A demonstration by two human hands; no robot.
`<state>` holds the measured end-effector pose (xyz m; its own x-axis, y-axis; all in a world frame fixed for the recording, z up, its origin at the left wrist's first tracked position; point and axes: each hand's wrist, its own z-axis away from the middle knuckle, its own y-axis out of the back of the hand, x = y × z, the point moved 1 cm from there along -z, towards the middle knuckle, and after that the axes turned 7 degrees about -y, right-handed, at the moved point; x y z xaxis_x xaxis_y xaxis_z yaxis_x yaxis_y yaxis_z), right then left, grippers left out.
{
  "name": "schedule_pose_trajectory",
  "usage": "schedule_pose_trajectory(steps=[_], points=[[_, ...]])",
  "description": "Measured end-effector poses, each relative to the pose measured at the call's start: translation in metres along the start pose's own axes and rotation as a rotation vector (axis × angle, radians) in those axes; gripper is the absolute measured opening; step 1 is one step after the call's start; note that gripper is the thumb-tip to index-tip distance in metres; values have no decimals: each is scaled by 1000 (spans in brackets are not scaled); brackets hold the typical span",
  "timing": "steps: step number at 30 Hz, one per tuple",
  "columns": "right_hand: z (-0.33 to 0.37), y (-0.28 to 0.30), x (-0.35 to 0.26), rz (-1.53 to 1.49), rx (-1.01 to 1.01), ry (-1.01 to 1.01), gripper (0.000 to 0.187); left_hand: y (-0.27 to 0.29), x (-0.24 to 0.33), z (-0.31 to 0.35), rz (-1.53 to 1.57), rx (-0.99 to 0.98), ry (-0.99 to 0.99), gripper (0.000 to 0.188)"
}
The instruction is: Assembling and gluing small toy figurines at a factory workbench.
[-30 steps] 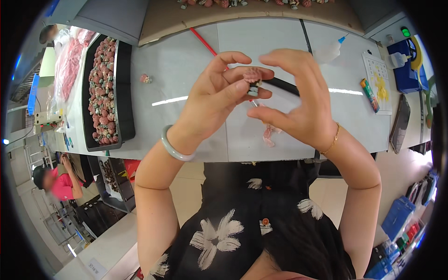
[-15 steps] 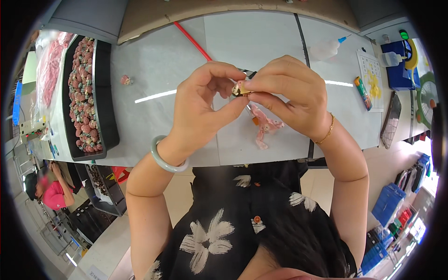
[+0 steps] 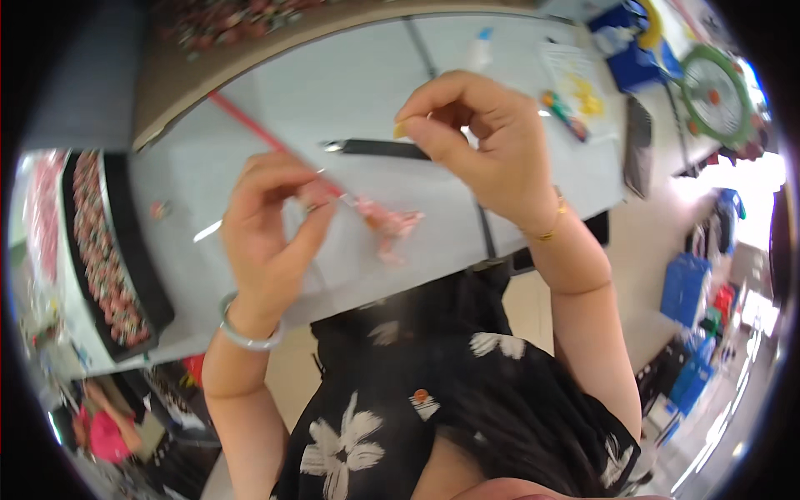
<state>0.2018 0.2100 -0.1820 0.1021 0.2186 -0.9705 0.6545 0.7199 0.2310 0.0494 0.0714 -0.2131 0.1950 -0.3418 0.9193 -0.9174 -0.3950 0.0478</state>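
My left hand is closed in a pinch over the bench, with a small pinkish figure mostly hidden by the fingers. To the right and higher up, my right hand pinches a tiny yellow piece between thumb and forefinger. Between the hands lie a black-handled tool with a metal tip and a thin red stick-like tool. Crumpled pink scraps rest on the bench beside the red tool's metal end. One small pink figure stands alone farther left.
A black tray of many small pink pieces is at the left. A bottle with a blue tip, a green-and-orange tube and a yellow-stained sheet lie far right. A green fan stands beyond. A person in pink is lower left.
My hands have come apart: the left went left and down with the figure, the right up with the yellow piece. The view has also turned, blurring the picture.
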Motion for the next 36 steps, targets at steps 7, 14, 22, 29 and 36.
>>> schedule_pose_trajectory(steps=[7,14,22,29,36], points=[[31,141,48,941,759,-66,9,-10,14,9,130,97,43,29],[41,195,88,1203,463,-224,11,9,9,7,312,33,206,37],[40,183,76,1265,339,-333,17,22,6,11,294,-38,-62,35],[14,99,38,732,358,-177,39,25,7,9,305,-46,-58,34],[-40,27,47,425,128,-199,44,32,10,10,390,-23,50,37]])
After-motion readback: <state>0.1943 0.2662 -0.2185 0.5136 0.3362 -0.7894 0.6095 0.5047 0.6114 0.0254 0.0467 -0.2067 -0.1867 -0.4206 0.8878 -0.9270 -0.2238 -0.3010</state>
